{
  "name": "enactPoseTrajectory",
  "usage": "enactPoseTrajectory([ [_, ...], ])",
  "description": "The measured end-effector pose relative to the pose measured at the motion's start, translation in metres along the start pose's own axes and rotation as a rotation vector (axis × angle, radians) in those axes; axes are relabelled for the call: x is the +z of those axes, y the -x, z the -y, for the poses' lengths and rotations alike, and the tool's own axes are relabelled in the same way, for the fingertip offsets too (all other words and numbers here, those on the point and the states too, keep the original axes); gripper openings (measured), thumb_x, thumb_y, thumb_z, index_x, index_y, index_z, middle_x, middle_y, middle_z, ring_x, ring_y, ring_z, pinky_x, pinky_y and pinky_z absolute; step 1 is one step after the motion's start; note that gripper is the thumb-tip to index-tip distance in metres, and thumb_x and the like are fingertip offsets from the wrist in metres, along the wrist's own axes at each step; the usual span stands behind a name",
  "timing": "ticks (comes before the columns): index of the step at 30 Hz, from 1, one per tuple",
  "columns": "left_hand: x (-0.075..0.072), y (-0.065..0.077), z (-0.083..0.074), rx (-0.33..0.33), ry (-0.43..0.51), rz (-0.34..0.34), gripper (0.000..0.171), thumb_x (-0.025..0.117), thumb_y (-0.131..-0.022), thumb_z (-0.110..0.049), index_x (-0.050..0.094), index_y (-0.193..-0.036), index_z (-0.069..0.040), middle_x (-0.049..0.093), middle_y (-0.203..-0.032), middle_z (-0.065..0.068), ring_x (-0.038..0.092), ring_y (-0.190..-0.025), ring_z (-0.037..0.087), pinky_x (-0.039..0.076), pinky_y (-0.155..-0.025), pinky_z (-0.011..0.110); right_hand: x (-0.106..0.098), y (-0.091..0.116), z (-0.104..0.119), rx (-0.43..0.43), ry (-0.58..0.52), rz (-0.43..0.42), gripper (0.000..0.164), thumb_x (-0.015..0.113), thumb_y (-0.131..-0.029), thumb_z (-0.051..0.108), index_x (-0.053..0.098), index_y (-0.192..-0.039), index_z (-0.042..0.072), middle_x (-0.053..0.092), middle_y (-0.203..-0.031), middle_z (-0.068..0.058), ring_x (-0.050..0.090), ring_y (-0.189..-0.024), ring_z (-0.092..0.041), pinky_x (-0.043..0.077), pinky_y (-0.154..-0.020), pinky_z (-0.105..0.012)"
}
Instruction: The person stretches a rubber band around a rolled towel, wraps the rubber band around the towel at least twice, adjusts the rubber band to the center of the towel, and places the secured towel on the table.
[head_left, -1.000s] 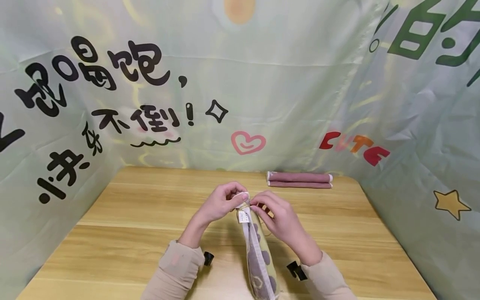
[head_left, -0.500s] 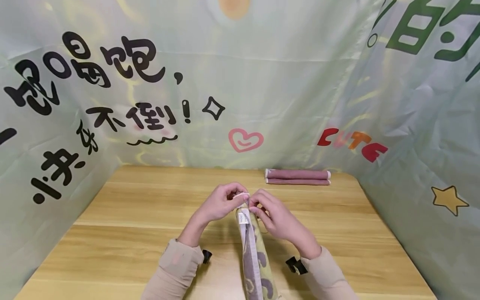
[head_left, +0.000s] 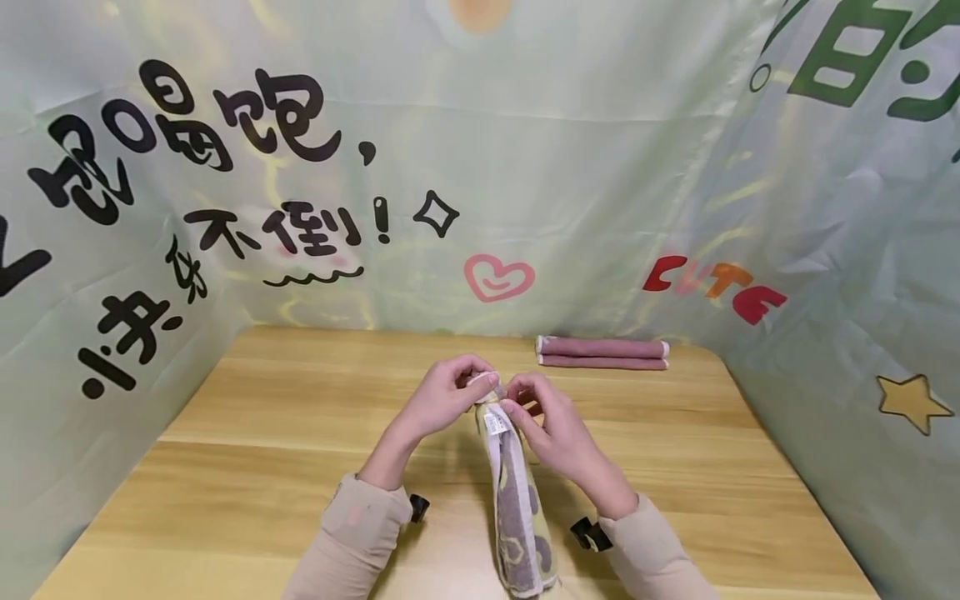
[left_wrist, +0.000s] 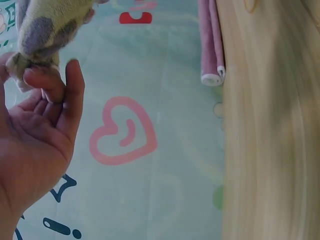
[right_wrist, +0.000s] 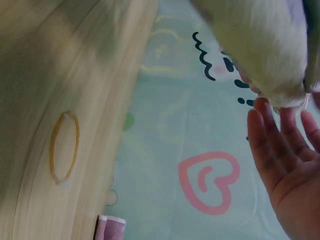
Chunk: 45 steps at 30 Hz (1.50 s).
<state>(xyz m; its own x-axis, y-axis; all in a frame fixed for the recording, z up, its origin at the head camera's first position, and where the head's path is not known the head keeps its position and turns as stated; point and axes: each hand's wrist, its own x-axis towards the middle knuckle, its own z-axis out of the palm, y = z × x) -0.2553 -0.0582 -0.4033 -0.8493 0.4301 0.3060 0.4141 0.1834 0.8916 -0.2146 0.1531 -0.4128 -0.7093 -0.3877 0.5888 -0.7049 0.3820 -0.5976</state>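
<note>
A grey and yellow-green patterned towel (head_left: 517,521) with pale edging and a white label hangs lengthwise below both hands, gathered to a narrow neck at its top. A thin yellowish band seems to circle that neck. My left hand (head_left: 442,396) pinches the towel's gathered end between thumb and fingers. On the other side, my right hand (head_left: 558,429) has bent fingers and thumb tip at the neck, seemingly pinching there. In the right wrist view the towel's bulk (right_wrist: 272,50) hides part of this contact. The left wrist view shows fingers (left_wrist: 75,95) curled beside the bunched end.
A purple rolled towel (head_left: 603,350) lies at the table's back right. One loose rubber band (right_wrist: 77,142) rests on the wooden table (head_left: 262,500). Printed fabric walls (head_left: 585,192) stand behind and on both sides.
Both hands stay at the towel's neck, with small finger shifts of the right hand. The towel's lower end has risen a little into view. The head view has shifted slightly.
</note>
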Motion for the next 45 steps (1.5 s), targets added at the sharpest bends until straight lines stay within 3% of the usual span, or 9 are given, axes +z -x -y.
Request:
enactPoseTrajectory([
  [5, 0.002, -0.007, -0.002, 0.002, -0.010, 0.000, 0.021, 0.066, -0.104, -0.026, 0.071, -0.111, -0.007, 0.064, -0.081, 0.002, 0.054, -0.065, 0.013, 0.048, -0.057, 0.025, -0.002, 0.002, 0.001, 0.108, -0.020, -0.033, 0.038, 0.082, -0.089, 0.009, 0.060, -0.120, 0.009, 0.066, -0.110, -0.007, 0.070, -0.079, -0.014, 0.060, -0.063, -0.029],
  [14, -0.002, -0.004, 0.008, 0.114, -0.093, 0.127, 0.028, 0.062, -0.105, -0.022, 0.065, -0.129, -0.008, 0.062, -0.114, 0.006, 0.058, -0.095, 0.017, 0.053, -0.082, 0.030, -0.003, 0.007, 0.000, 0.209, -0.182, -0.092, 0.032, 0.078, -0.089, -0.003, 0.064, -0.117, 0.003, 0.068, -0.108, -0.016, 0.073, -0.077, -0.018, 0.061, -0.062, -0.032],
  [19, -0.008, 0.002, 0.011, 0.138, 0.005, 0.134, 0.018, 0.059, -0.106, -0.016, 0.066, -0.119, -0.005, 0.062, -0.098, 0.005, 0.055, -0.080, 0.017, 0.050, -0.069, 0.029, -0.002, 0.007, 0.004, 0.205, -0.250, -0.034, 0.033, 0.080, -0.090, 0.000, 0.064, -0.119, 0.005, 0.069, -0.111, -0.016, 0.074, -0.080, -0.019, 0.063, -0.064, -0.034],
  [21, -0.009, 0.002, 0.011, 0.138, 0.042, 0.122, 0.013, 0.059, -0.106, -0.014, 0.065, -0.112, -0.005, 0.059, -0.088, 0.004, 0.052, -0.070, 0.015, 0.047, -0.061, 0.026, -0.001, 0.006, 0.006, 0.165, -0.234, -0.022, 0.033, 0.080, -0.090, 0.001, 0.065, -0.118, 0.007, 0.070, -0.111, -0.014, 0.074, -0.081, -0.018, 0.063, -0.065, -0.034],
  [24, -0.008, 0.001, 0.009, 0.146, 0.075, 0.095, 0.011, 0.059, -0.105, -0.013, 0.066, -0.108, -0.004, 0.054, -0.077, 0.002, 0.047, -0.062, 0.012, 0.041, -0.054, 0.024, 0.001, 0.004, 0.002, 0.015, -0.174, -0.056, 0.028, 0.078, -0.090, -0.002, 0.067, -0.114, 0.008, 0.071, -0.107, -0.010, 0.073, -0.082, -0.017, 0.062, -0.064, -0.032],
  [30, -0.004, -0.003, 0.008, 0.181, 0.069, 0.071, 0.018, 0.058, -0.105, -0.010, 0.069, -0.118, -0.004, 0.057, -0.081, 0.001, 0.046, -0.065, 0.012, 0.040, -0.058, 0.023, 0.002, -0.001, -0.004, -0.274, -0.038, -0.152, 0.014, 0.074, -0.094, -0.001, 0.071, -0.107, 0.004, 0.068, -0.102, -0.010, 0.068, -0.077, -0.017, 0.058, -0.062, -0.019],
  [33, 0.000, -0.003, 0.006, 0.175, 0.057, 0.066, 0.017, 0.058, -0.106, -0.011, 0.071, -0.115, -0.004, 0.056, -0.077, 0.001, 0.045, -0.062, 0.012, 0.039, -0.056, 0.024, 0.001, -0.001, -0.005, -0.336, 0.013, -0.153, 0.009, 0.071, -0.100, 0.011, 0.073, -0.105, 0.005, 0.068, -0.104, -0.010, 0.066, -0.077, -0.016, 0.056, -0.064, -0.016],
  [38, 0.003, -0.003, 0.006, 0.086, 0.062, 0.073, 0.017, 0.061, -0.106, -0.016, 0.071, -0.114, -0.005, 0.056, -0.073, 0.002, 0.048, -0.059, 0.013, 0.044, -0.053, 0.026, -0.001, -0.002, -0.009, -0.420, 0.137, -0.178, 0.015, 0.066, -0.103, 0.017, 0.074, -0.104, 0.004, 0.068, -0.103, -0.010, 0.067, -0.081, -0.018, 0.055, -0.067, -0.020],
  [45, -0.003, -0.002, 0.006, 0.033, 0.150, 0.213, 0.030, 0.064, -0.104, -0.013, 0.063, -0.130, 0.002, 0.067, -0.102, 0.011, 0.063, -0.078, 0.017, 0.057, -0.068, 0.032, 0.000, -0.004, -0.017, -0.455, 0.094, -0.238, 0.016, 0.066, -0.103, 0.014, 0.074, -0.102, 0.001, 0.068, -0.100, -0.013, 0.068, -0.081, -0.023, 0.057, -0.073, -0.018],
])
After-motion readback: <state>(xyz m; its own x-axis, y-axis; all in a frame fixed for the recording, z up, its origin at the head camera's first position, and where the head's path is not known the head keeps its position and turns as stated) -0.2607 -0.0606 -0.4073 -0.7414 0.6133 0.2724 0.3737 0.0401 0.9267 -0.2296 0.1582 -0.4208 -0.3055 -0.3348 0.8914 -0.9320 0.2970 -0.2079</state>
